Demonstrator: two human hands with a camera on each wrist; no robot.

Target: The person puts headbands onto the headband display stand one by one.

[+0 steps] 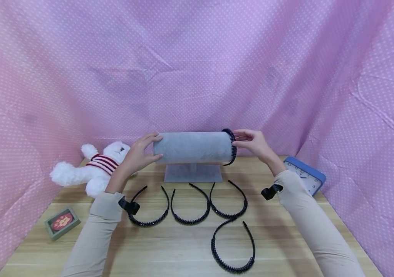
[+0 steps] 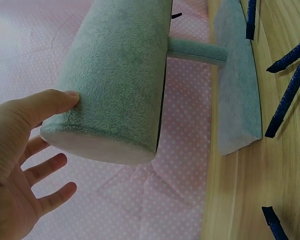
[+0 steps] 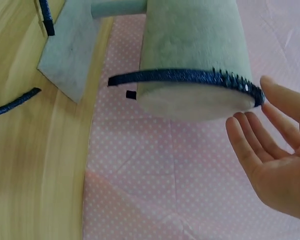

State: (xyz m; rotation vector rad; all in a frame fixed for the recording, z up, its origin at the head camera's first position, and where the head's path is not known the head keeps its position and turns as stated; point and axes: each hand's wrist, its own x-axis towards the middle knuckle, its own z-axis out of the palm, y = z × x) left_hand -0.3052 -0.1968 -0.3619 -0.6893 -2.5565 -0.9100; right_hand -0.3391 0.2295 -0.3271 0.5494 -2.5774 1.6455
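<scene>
A grey velvety cylinder stand (image 1: 192, 147) lies horizontal on a short post above its flat base (image 1: 193, 174). My left hand (image 1: 140, 152) grips its left end, thumb on the front and fingers over the top; in the left wrist view the other fingers hang loose past the end face (image 2: 97, 147). A black toothed headband (image 3: 190, 76) straddles the cylinder's right end, its tips pointing down past it. My right hand (image 1: 252, 143) is at that headband, fingers loosely bent, thumb and fingertips right at its toothed edge (image 3: 250, 89).
Several black headbands lie on the wooden table: a left one (image 1: 150, 223), a middle one (image 1: 191, 221), a right one (image 1: 229, 215) and a nearer one (image 1: 233, 269). A white plush toy (image 1: 96, 173) and small framed box (image 1: 62, 223) are left; a blue clock (image 1: 305, 175) is right. Pink dotted cloth (image 1: 197, 69) hangs behind.
</scene>
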